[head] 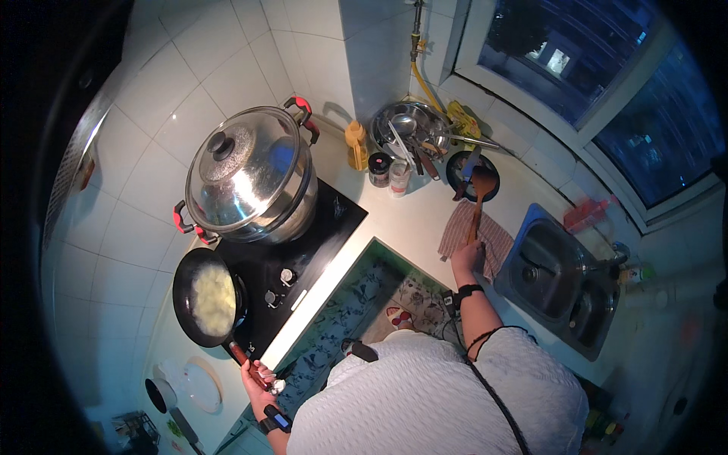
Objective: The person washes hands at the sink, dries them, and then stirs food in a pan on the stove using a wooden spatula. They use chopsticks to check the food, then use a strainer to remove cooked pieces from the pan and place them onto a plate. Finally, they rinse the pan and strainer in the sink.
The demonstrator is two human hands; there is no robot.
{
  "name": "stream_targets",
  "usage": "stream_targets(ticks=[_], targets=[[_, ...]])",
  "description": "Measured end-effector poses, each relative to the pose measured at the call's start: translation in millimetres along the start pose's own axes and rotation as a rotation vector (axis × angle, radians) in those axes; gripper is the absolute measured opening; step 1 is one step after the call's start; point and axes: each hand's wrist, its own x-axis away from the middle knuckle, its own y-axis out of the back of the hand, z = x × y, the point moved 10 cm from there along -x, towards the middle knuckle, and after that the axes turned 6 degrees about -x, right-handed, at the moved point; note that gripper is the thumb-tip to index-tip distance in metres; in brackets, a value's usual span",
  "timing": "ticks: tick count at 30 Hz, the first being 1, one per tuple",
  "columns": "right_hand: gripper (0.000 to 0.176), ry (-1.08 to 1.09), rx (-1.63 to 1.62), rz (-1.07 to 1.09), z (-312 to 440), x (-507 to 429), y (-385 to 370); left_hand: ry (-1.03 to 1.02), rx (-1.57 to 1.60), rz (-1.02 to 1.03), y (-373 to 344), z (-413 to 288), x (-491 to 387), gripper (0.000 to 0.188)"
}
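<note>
My left hand [256,380] grips the wooden handle of a black wok [183,296], which looks tilted over the front burner of the gas hob [290,250]. Pale yellow chunks of food [215,301] lie in the wok. A small white object [277,387] shows at my left fingers; what it is I cannot tell. My right hand [467,259] is closed around a wooden spatula [482,183], its blade over a dark plate [492,181] that also carries a knife [470,166]. Under the right hand lies a striped cloth [455,223].
A large lidded steamer pot [256,176] occupies the back burner. By the wall stand a yellow bottle [356,148], two jars and a steel bowl [380,122] of utensils. A double sink [532,273] is on the right. At lower left are a white board [202,387] and a small pan [161,394].
</note>
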Motion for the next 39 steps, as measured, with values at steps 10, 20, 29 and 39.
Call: stream_targets(ticks=[10,20,29,39], targets=[[0.04,0.743,0.146,-0.314,192.4,-110.3,94.3,-0.033,-0.03,-0.133,10.5,-2.4,-0.4,0.03],[0.062,0.744,0.731,0.408,279.1,-244.6,4.9,-0.036,-0.022,-0.162,7.0,-2.9,2.7,0.029],[0.05,0.568,0.396,0.513,270.5,-229.0,20.1,-0.064,-0.018,-0.192,2.4,-2.6,6.3,0.028],[0.032,0.906,0.641,-0.013,315.5,-156.1,57.8,-0.08,-0.022,-0.177,0.2,-3.2,7.0,0.028]])
